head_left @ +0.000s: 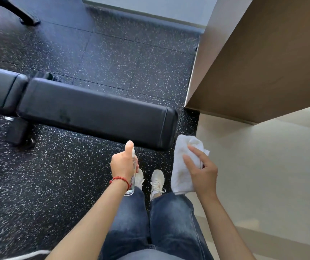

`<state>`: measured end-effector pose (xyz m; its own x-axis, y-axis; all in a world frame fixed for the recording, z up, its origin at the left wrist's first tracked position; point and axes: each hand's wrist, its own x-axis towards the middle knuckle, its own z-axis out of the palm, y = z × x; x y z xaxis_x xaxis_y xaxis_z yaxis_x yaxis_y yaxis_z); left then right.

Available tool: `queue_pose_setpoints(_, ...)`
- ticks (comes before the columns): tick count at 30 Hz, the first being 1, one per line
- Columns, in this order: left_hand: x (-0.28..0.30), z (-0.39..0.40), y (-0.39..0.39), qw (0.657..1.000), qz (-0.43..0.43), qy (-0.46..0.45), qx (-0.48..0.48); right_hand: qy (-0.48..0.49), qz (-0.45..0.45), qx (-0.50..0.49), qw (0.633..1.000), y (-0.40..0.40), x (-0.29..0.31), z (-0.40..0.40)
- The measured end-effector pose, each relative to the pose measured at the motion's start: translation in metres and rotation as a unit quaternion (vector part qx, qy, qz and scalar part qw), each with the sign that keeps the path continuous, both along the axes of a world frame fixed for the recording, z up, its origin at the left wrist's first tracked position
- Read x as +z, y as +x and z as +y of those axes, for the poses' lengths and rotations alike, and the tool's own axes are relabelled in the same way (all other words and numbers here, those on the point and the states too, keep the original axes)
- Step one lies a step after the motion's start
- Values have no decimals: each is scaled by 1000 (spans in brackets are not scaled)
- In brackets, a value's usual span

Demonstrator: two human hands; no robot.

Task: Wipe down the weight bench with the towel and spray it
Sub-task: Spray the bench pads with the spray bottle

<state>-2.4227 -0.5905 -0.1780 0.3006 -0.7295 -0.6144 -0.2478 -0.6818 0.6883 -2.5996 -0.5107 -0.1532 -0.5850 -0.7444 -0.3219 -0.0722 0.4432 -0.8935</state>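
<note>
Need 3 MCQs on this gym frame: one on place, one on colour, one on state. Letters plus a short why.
1. Where is the towel?
A. Spread on the bench
B. In the right hand, off the bench's end
C. On the floor

2. What colour is the bench padding?
A. Black
B. Red
C. White

3. What is the left hand doing?
A. Hanging empty
B. Pressing flat on the bench
C. Gripping the spray bottle, thumb on top

Answers:
1 B: the right hand holds the towel beside the bench's end.
2 A: both pads are black.
3 C: fingers wrap the clear spray bottle, thumb raised at its nozzle.
</note>
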Motion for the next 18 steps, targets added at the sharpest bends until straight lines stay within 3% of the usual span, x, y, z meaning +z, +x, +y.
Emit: queue_pose_setpoints(18, -10, -57, 44, 996, -29, 37, 79, 29, -3, 46, 999, 31, -11, -82)
